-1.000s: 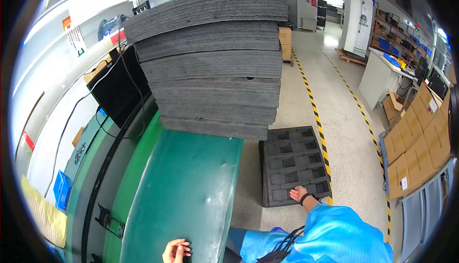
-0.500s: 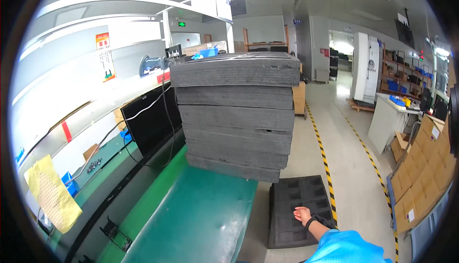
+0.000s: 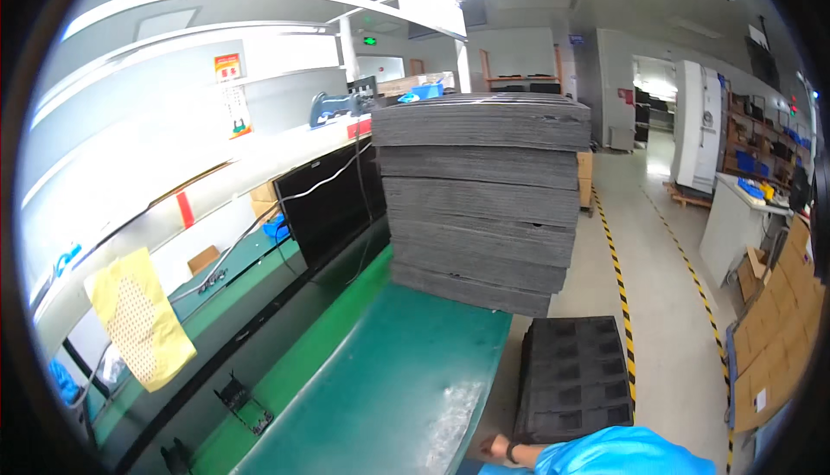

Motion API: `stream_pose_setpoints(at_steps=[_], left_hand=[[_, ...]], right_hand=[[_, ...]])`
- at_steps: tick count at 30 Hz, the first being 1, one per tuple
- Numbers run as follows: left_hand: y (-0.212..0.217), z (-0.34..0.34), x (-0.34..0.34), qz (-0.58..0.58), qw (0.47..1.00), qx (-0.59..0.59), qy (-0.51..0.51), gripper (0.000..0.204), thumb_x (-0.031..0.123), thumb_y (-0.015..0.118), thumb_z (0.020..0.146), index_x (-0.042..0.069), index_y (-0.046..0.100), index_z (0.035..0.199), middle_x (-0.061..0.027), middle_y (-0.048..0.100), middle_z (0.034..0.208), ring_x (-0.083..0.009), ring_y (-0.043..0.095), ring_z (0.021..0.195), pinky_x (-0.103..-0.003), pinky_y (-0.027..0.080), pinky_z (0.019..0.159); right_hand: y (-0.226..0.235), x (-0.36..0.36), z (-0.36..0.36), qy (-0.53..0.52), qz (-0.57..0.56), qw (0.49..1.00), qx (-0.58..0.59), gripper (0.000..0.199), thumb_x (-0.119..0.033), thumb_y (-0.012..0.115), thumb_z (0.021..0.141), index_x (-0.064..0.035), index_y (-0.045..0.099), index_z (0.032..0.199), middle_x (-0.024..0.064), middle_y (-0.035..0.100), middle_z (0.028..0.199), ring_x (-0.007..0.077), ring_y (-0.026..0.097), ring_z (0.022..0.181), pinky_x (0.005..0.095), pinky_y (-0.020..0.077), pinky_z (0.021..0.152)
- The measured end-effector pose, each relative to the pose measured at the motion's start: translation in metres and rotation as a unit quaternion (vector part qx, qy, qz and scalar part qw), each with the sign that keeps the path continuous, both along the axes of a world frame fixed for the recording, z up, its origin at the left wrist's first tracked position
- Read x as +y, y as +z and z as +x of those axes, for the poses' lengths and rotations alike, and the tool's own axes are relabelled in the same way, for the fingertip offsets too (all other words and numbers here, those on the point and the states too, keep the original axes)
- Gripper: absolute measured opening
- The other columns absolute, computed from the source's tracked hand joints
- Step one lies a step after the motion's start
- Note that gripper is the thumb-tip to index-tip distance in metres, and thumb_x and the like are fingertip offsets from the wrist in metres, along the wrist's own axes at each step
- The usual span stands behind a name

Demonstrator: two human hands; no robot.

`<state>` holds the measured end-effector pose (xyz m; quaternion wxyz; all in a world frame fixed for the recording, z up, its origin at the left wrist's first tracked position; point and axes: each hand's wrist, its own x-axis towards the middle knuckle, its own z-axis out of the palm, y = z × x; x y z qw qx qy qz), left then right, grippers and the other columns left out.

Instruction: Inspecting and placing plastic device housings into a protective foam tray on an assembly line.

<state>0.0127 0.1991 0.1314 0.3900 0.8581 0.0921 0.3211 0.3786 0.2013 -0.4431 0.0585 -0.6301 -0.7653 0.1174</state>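
My right hand [image 3: 495, 446] is low in the picture, just off the right edge of the green table [image 3: 380, 371]. A dark band circles its wrist, and a blue sleeve [image 3: 622, 453] covers the arm. The fingers are small and blurred, so their grip is unclear; no object shows in them. Close by, black foam trays with square pockets [image 3: 577, 371] lie piled on the floor. At the table's far end rises a tall stack of dark grey foam trays [image 3: 480, 207], its layers slightly uneven. My left hand is out of view.
Left runs a green conveyor line [image 3: 298, 337] with a small black bracket [image 3: 244, 401] on it. A yellow perforated cloth [image 3: 143, 319] hangs above. A black panel [image 3: 333, 207] leans beside the stack. Striped floor tape [image 3: 624, 328] borders the aisle; cardboard boxes [image 3: 778, 328] stand right.
My right hand has drawn back from over the floor pile, moving left and down toward the table's edge. The view has turned left, so the surroundings sit further right.
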Motion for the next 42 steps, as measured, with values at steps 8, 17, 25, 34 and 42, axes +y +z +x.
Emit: stream_pose_setpoints(at_steps=[8,17,25,34,42], left_hand=[[-0.004,0.014,0.012,-0.03,0.999,-0.011,-0.009,0.012,0.009,0.064,0.086,-0.002,0.069,0.086,-0.0179,0.068,0.092,-0.0324,0.066,0.09,-0.042,0.052,0.086],[0.011,0.027,0.023,-0.056,0.996,-0.027,-0.056,0.013,0.01,0.065,0.086,-0.002,0.069,0.086,-0.0185,0.068,0.092,-0.0331,0.066,0.091,-0.043,0.052,0.086],[0.013,0.031,0.021,-0.058,0.995,-0.039,-0.068,0.013,0.01,0.065,0.086,-0.003,0.069,0.087,-0.019,0.068,0.093,-0.0337,0.066,0.091,-0.043,0.052,0.087],[0.009,0.023,0.024,-0.052,0.995,-0.045,-0.078,0.014,0.011,0.065,0.086,-0.003,0.069,0.087,-0.0196,0.068,0.094,-0.0344,0.066,0.092,-0.044,0.051,0.087],[0.009,0.025,0.019,-0.039,0.995,-0.038,-0.089,0.015,0.011,0.065,0.086,-0.003,0.069,0.087,-0.0202,0.068,0.094,-0.035,0.065,0.093,-0.045,0.051,0.088]], right_hand=[[0.0,0.012,-0.056,-0.001,-0.182,0.983,-0.016,0.028,-0.021,0.05,0.089,-0.0077,0.067,0.107,0.0183,0.066,0.109,0.0358,0.062,0.106,0.0452,0.0528,0.085],[0.041,-0.024,-0.045,-0.219,-0.32,0.89,0.238,0.043,-0.03,0.058,0.081,-0.0014,0.07,0.111,0.0243,0.066,0.115,0.042,0.062,0.107,0.0461,0.049,0.09],[0.032,-0.028,-0.046,-0.278,-0.305,0.887,0.207,0.048,-0.038,0.06,0.08,-0.0016,0.071,0.11,0.0241,0.066,0.116,0.0405,0.063,0.108,0.0477,0.0486,0.092],[0.027,-0.022,-0.046,-0.246,-0.329,0.88,0.238,0.049,-0.039,0.061,0.079,-0.0011,0.071,0.108,0.024,0.067,0.114,0.0391,0.064,0.105,0.0485,0.0486,0.087],[-0.015,-0.022,-0.038,-0.245,-0.311,0.886,0.242,0.045,-0.039,0.063,0.078,-0.0056,0.073,0.106,0.0213,0.069,0.11,0.0377,0.065,0.103,0.0488,0.0486,0.087]])
